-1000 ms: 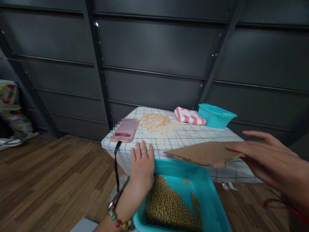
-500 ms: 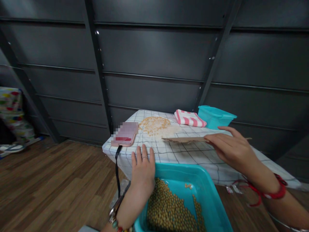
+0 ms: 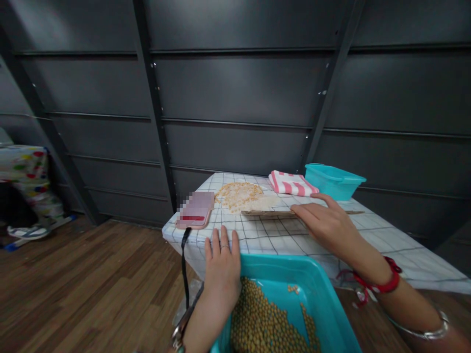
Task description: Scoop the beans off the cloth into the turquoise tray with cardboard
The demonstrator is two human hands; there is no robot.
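Observation:
My right hand (image 3: 326, 223) grips a flat piece of brown cardboard (image 3: 267, 214), holding it nearly level just over the checked tablecloth. The cardboard's left end lies close to a spread-out pile of yellow beans and white grains (image 3: 241, 196), which look like soybeans and rice. My left hand (image 3: 222, 269) lies flat at the table's front edge, fingers stretched out, beside the rim of a turquoise tub (image 3: 290, 262). Many round, yellowish beans (image 3: 263, 316) cover much of the tub's bottom, with a few lying apart.
A phone in a pink case (image 3: 196, 210) lies at the table's left, a black strap (image 3: 184, 264) hanging from it. Toward the back right are a folded pink-and-white striped towel (image 3: 292, 183) and a smaller turquoise basin (image 3: 333, 181). A dark panelled wall (image 3: 235, 88) stands behind.
My right hand has moved left with the cardboard, toward the pile. The left hand keeps its place at the table edge. The whole view has shifted slightly.

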